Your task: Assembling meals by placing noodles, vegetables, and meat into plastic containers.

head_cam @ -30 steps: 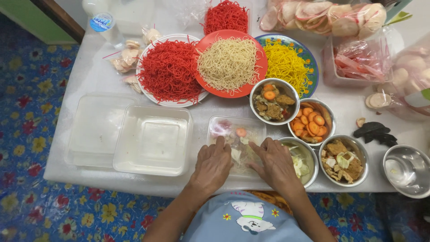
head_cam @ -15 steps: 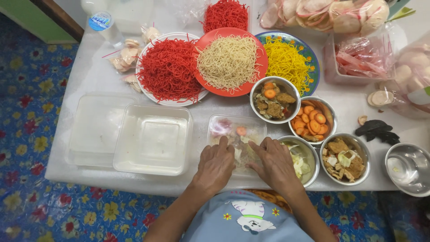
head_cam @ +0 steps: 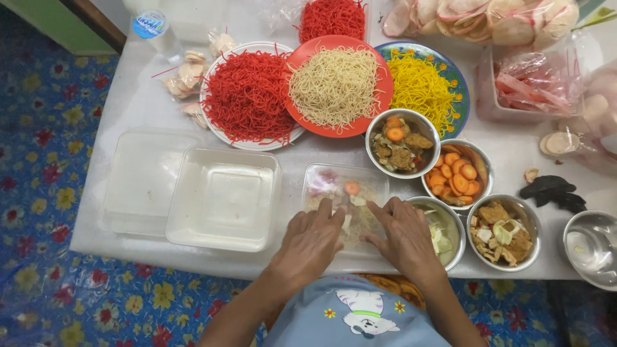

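A clear plastic food box [head_cam: 347,182] with a lid on it lies at the near table edge, holding noodles, a carrot slice and pink pieces. My left hand [head_cam: 310,243] lies flat on its near left part, fingers spread. On the near right part my right hand [head_cam: 406,239] presses down, index finger pointing toward the middle. Neither hand grips anything. The near half of the box is hidden under my hands.
Empty clear boxes [head_cam: 222,196] and lids [head_cam: 144,180] lie at left. Plates of red [head_cam: 247,96], pale [head_cam: 334,83] and yellow noodles [head_cam: 421,83] stand behind. Metal bowls of stew [head_cam: 402,142], carrots [head_cam: 457,175], cabbage [head_cam: 442,231] and tofu [head_cam: 502,232] stand at right. Bags of crackers [head_cam: 488,19] lie at the back.
Both hands stay on the lidded box. Their fingers have shifted slightly on the lid, and the right hand has edged a little to the right.
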